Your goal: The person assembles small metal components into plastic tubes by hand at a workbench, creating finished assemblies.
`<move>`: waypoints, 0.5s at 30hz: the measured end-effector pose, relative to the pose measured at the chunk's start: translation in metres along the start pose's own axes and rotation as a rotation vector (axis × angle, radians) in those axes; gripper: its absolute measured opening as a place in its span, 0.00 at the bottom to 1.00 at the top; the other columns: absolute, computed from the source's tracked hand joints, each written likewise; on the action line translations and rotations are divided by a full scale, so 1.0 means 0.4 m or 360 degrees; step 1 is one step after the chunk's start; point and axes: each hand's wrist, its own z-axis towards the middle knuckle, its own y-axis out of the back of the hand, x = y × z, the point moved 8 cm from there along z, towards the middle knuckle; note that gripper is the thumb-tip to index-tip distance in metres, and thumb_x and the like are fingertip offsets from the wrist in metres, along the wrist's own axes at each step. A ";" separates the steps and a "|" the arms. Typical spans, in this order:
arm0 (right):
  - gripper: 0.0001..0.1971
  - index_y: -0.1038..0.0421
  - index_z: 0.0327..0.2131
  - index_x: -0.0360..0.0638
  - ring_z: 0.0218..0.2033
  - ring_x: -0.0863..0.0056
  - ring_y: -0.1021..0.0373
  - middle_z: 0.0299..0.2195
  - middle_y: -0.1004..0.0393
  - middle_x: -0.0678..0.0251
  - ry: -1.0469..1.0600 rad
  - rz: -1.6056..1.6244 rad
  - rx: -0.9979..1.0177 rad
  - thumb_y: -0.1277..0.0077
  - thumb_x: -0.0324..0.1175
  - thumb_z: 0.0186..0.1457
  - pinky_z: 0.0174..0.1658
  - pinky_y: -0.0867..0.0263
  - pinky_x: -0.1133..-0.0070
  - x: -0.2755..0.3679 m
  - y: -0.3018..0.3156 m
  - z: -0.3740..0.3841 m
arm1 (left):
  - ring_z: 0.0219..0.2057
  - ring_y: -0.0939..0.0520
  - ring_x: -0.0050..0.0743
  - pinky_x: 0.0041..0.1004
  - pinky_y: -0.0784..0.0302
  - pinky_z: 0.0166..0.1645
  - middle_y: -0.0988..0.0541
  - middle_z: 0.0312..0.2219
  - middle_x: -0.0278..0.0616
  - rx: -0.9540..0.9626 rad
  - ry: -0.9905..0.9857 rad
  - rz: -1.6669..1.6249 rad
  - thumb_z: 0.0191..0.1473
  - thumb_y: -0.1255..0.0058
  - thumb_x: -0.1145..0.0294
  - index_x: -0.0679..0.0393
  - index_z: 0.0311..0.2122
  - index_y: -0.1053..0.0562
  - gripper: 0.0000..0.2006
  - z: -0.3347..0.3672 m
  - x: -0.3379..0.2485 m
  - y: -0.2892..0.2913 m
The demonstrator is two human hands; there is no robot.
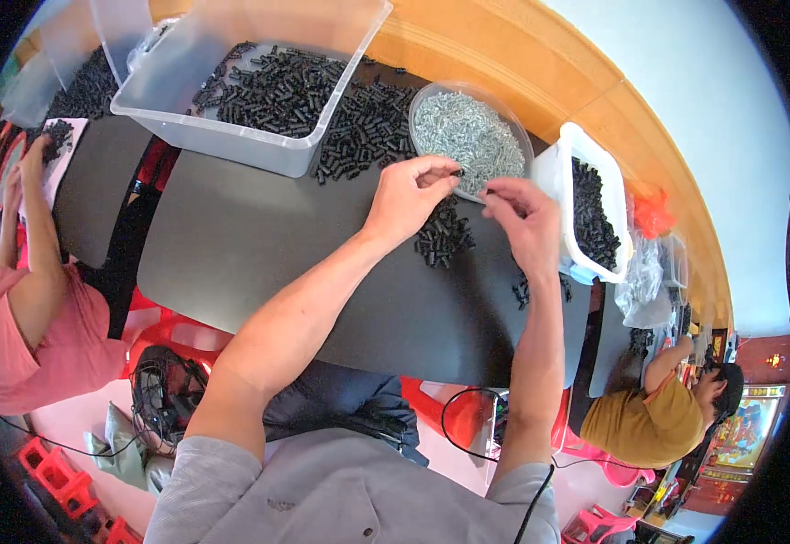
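Observation:
My left hand (411,195) pinches a small black plastic part (458,172) between thumb and fingertips, just in front of a round clear tub (420,95) full of small silvery metal pieces (472,136). My right hand (529,222) is a short way to the right, fingertips pressed together on a tiny dark piece whose kind I cannot make out. Below the hands a small heap of black plastic parts (443,238) lies on the dark table (232,240). A few more lie beside my right wrist.
A large clear bin (218,136) holds black parts, with a loose pile (363,122) beside it. At the right stands a white tub (567,172) of black parts, near plastic bags (644,286). Co-workers in pink (41,335) and mustard (640,426) sit either side.

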 end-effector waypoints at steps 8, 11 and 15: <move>0.08 0.20 0.40 0.38 0.26 0.87 0.29 0.28 0.21 0.72 -0.0213 0.0317 0.0087 0.42 0.23 0.55 0.29 0.38 0.86 -0.033 -0.037 0.101 | 0.35 0.17 0.22 0.23 0.21 0.42 0.16 0.36 0.42 0.0037 0.0140 -0.0342 0.56 0.41 0.75 0.68 0.45 0.22 0.12 0.000 0.027 -0.009; 0.08 0.20 0.39 0.38 0.26 0.86 0.29 0.27 0.22 0.72 -0.0197 0.0384 0.0063 0.43 0.23 0.55 0.29 0.37 0.86 -0.037 -0.044 0.102 | 0.35 0.16 0.23 0.24 0.20 0.41 0.16 0.36 0.43 0.0060 0.0259 -0.0436 0.56 0.42 0.75 0.69 0.45 0.22 0.13 0.002 0.034 -0.009; 0.08 0.20 0.39 0.37 0.26 0.86 0.30 0.27 0.22 0.71 -0.0125 0.0448 0.0090 0.42 0.22 0.55 0.29 0.36 0.86 -0.031 -0.058 0.105 | 0.34 0.16 0.23 0.24 0.20 0.39 0.16 0.36 0.43 0.0056 0.0195 -0.0354 0.56 0.42 0.76 0.69 0.45 0.22 0.12 0.004 0.030 0.001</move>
